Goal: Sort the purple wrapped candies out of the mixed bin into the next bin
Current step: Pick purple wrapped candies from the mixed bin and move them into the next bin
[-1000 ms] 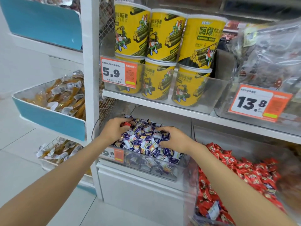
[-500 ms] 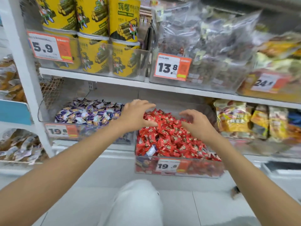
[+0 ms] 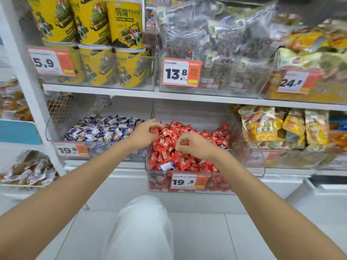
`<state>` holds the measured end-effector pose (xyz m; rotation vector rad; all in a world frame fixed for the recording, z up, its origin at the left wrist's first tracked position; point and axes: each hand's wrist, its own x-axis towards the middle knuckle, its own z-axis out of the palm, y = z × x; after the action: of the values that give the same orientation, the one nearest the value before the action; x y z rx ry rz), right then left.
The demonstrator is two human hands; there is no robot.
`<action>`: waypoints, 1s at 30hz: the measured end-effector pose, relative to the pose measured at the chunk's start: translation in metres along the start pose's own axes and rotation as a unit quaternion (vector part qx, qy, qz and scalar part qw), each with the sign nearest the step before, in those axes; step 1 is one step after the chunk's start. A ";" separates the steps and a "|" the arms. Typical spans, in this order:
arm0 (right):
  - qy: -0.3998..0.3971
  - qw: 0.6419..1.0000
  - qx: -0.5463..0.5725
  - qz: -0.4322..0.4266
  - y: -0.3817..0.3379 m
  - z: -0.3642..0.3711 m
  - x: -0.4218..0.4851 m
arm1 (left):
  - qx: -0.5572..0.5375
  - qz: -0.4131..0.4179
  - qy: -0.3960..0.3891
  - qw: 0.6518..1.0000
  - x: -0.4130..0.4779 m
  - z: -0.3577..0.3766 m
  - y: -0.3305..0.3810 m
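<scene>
Nearest was our white-clad knee [image 3: 140,222]. Beyond it, the mixed bin [image 3: 221,191] of red candies [image 3: 206,134] bore a tag [image 3: 185,182] reading 19.8, one purple wrapped candy [image 3: 166,165] lying near its front. Our left hand [image 3: 143,133] hovered slack-fingered over its left edge. Our right hand [image 3: 195,145] curled above the reds; whether it grasped anything we could not tell. The next bin [image 3: 105,149], purple-filled, also read 19.8. Above, shelf tags [image 3: 180,73] read 5.9, 13.8, 24.8.

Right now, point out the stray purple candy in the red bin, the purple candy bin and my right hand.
stray purple candy [image 3: 166,165]: head view, middle of its wrapper.
purple candy bin [image 3: 99,147]: head view, clear front wall.
right hand [image 3: 195,145]: head view, back of the hand.
</scene>
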<state>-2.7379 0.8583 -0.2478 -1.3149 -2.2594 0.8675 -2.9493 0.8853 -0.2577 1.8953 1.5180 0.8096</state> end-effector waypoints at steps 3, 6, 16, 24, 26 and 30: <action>-0.083 0.996 -0.010 0.001 -0.008 0.004 -0.004 | 0.005 -0.004 -0.005 1.000 0.002 0.000 0.003; -0.151 0.985 -0.084 0.003 -0.010 0.027 0.007 | -0.014 -0.008 0.006 1.000 0.000 0.000 0.003; 0.023 0.998 0.031 0.057 -0.002 -0.005 0.000 | -0.088 -0.005 -0.095 0.992 -0.045 -0.021 -0.009; -0.213 0.976 -0.030 0.037 -0.049 0.042 0.001 | -0.068 0.015 -0.146 0.987 -0.061 -0.021 -0.024; -0.257 0.963 -0.037 0.073 -0.050 0.042 0.003 | -0.081 0.017 -0.154 0.985 -0.061 -0.022 -0.027; -0.301 0.944 -0.004 0.133 -0.045 0.045 0.005 | -0.085 0.025 -0.172 0.981 -0.063 -0.022 -0.030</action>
<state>-2.7957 0.8315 -0.2501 -1.5387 -2.5492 1.5323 -2.9960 0.8310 -0.2727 1.8401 1.1570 0.5744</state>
